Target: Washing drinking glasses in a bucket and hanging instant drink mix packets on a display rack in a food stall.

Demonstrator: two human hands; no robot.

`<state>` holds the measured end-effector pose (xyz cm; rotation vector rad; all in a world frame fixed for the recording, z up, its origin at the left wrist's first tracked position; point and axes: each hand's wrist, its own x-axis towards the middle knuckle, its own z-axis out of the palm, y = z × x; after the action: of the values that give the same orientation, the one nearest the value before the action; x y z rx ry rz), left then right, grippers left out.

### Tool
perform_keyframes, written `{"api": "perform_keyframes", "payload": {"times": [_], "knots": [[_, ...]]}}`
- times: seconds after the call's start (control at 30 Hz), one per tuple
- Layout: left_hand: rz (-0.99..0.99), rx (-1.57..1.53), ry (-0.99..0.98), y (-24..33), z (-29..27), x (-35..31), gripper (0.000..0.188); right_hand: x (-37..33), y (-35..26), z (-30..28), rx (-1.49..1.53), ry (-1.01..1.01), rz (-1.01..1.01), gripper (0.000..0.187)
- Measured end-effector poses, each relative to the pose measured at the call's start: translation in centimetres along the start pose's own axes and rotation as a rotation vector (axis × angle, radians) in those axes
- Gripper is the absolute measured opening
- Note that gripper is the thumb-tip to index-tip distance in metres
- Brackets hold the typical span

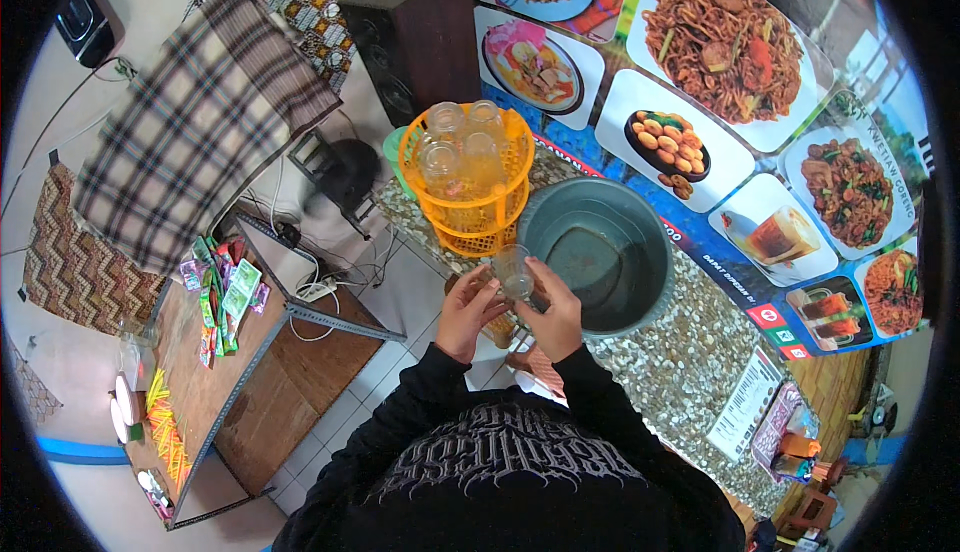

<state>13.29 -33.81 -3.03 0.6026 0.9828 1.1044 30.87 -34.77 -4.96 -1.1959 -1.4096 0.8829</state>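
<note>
Holding: from far I see right hand (pixel 556 310) clamped on glass (pixel 513 270); whether left hand (pixel 463 312) also grips, I cannot tell.
Glass: between both hands, long axis running up the view.
Basin (pixel 655 267): to the right, right hand nearer.

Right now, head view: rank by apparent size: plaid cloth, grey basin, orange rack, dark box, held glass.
Largest to smallest:
1. Plaid cloth
2. Grey basin
3. Orange rack and dark box: too alike to rank
4. Held glass, clearly smallest
</note>
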Motion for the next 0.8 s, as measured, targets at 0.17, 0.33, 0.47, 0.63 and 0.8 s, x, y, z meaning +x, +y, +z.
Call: {"api": "perform_keyframes", "payload": {"times": [0.17,0.33,0.47,0.63,0.8], "knots": [[-0.068,-0.020,0.055,-0.3,-5.5,1.6,0.050,0.4,0.6,5.3,0.033,-0.049,0.111,0.061],[-0.140,-0.082,0.027,-0.7,-10.1,4.2,0.047,0.5,3.2,9.7,-0.073,-0.073,0.144,0.057],[-0.173,-0.068,0.011,-1.2,-12.5,6.8,0.055,0.8,6.0,13.4,0.005,0.024,0.270,0.053],[-0.217,-0.060,-0.051,-2.7,-14.9,11.6,0.052,1.9,8.3,16.5,-0.149,0.160,0.284,0.050],[-0.197,-0.138,-0.103,-4.2,-16.4,15.6,0.045,4.5,9.5,18.0,-0.284,0.222,0.325,0.049]]}}
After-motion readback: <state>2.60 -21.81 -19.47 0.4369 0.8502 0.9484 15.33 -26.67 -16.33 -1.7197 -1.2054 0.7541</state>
